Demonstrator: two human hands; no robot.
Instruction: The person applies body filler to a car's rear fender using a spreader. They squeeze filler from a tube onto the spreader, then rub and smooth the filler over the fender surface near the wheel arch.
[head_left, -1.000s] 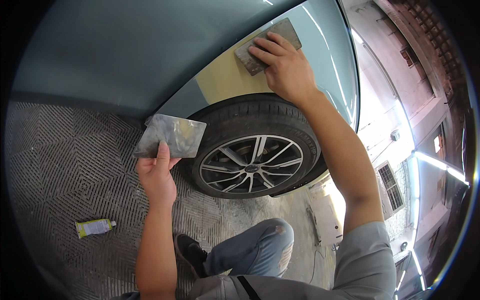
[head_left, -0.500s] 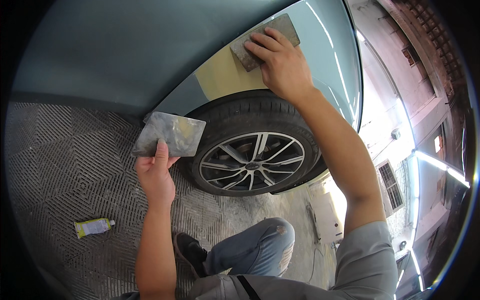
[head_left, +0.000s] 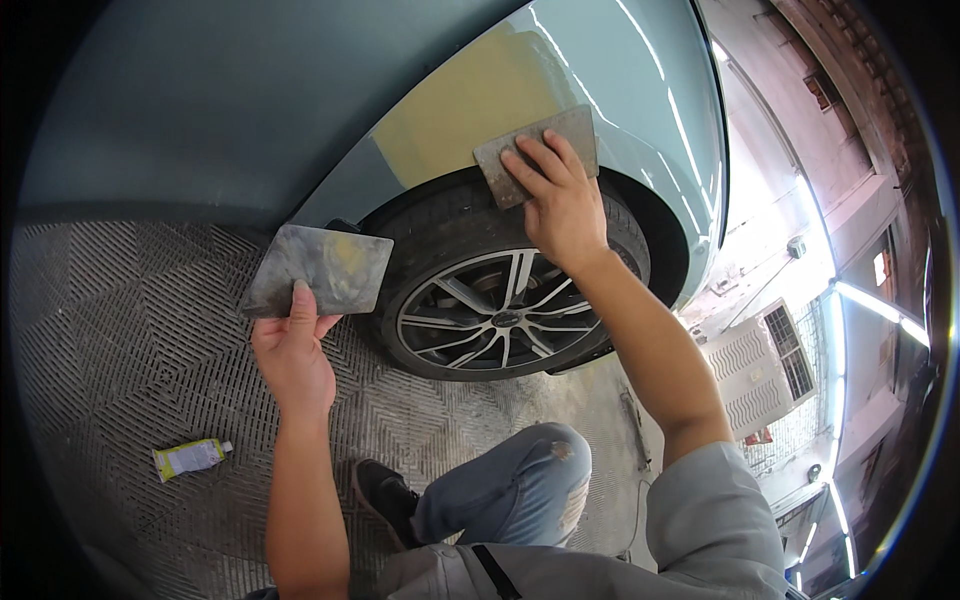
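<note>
Grey-brown thin rectangular plate (head_left: 497, 180), dull and smudged, overlapped the lower edge of a smooth matt-yellow patch (head_left: 455, 100) on a glossy pale blue-green car fender (head_left: 640, 110), its lower part standing out over the black rubber tyre (head_left: 440, 225). The bare right hand (head_left: 563, 205) had hold of it, fingers slightly spread across the near face; the thumb tip was hidden. Whether its edge touched the fender could not be told. It looked light and fairly stiff, perhaps with a little flex, and best taken near the middle of the edge closest to the wrist, fingers fanned for even pressure.

Left of the tyre, the bare left hand (head_left: 297, 365) pinched a smeared grey rectangular plate (head_left: 325, 268) at its lower edge, thumb on the upper face. This too seemed light, possibly slippery around its pale-yellow smear.

Below stretched a grey slatted floor (head_left: 150, 310) patterned in nested diamonds, with a yellow-and-white squeeze tube (head_left: 190, 458) lying left of the left forearm. At the right, the room showed bright white strip lights (head_left: 880, 312) and a white louvred box unit (head_left: 740, 370).
</note>
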